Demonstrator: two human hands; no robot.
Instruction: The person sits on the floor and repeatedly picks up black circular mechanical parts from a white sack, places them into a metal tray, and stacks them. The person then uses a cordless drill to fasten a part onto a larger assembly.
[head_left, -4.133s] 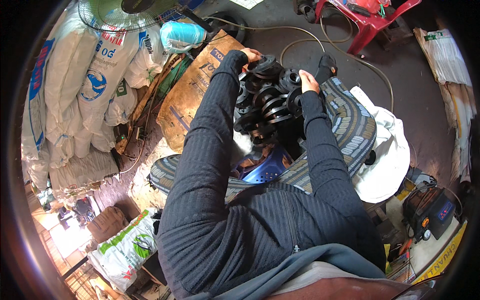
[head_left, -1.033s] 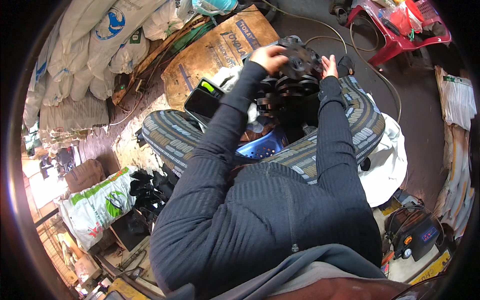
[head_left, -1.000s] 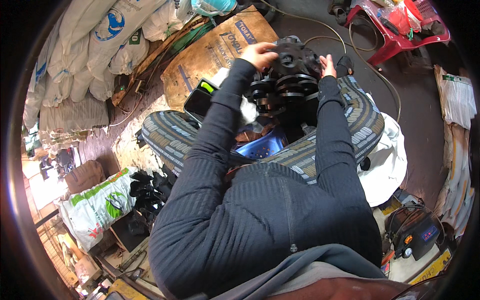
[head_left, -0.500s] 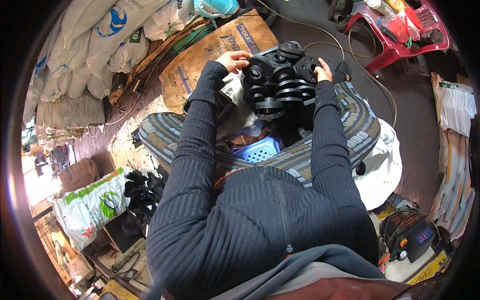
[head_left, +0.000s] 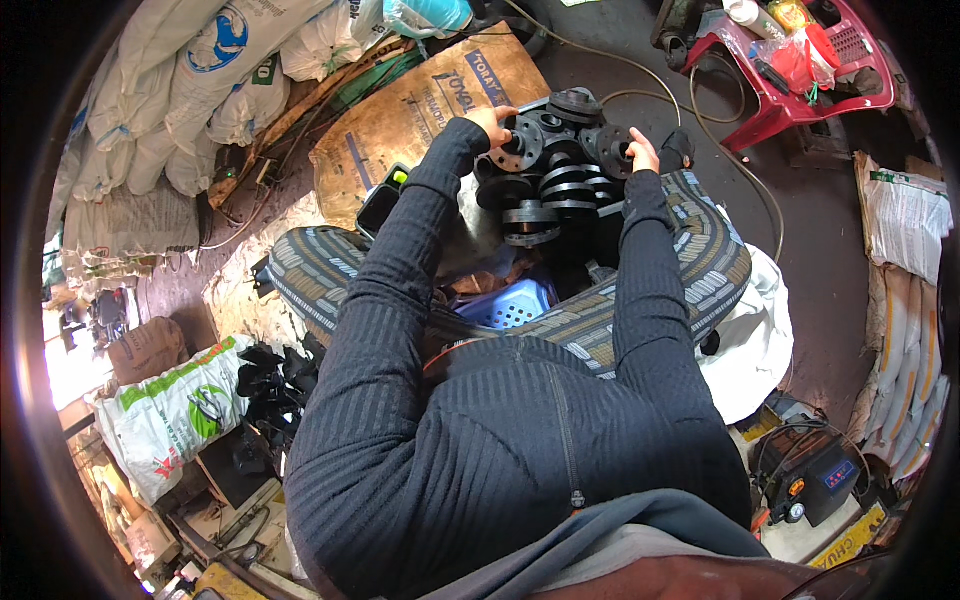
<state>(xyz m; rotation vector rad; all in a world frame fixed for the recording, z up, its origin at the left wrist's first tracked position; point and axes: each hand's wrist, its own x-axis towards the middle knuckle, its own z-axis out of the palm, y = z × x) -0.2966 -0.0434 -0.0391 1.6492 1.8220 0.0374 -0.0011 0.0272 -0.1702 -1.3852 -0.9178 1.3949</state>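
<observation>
Ahead of my knees lies a heap of black round flanged parts (head_left: 562, 180), some spool-shaped, with rings of small holes in their faces. My left hand (head_left: 492, 126) closes its fingers on the edge of a flanged part (head_left: 520, 150) at the heap's left, whose face catches the light. At the right side, my right hand (head_left: 643, 155) has its fingertips curled at the rim of another black flanged part (head_left: 605, 150). What lies under the heap is mostly hidden.
A flattened cardboard box (head_left: 400, 120) lies beyond my left arm. Between my legs is a lavender basket with holes (head_left: 515, 304). A pink plastic chair (head_left: 858, 92) with items on it stands far right. A cable (head_left: 765, 190) runs over the floor. White sacks (head_left: 150, 110) are stacked at left.
My left hand has turned the left flanged part, so its holed face now shows brighter. A black open box near my left forearm has come into view. The whole view has shifted slightly.
</observation>
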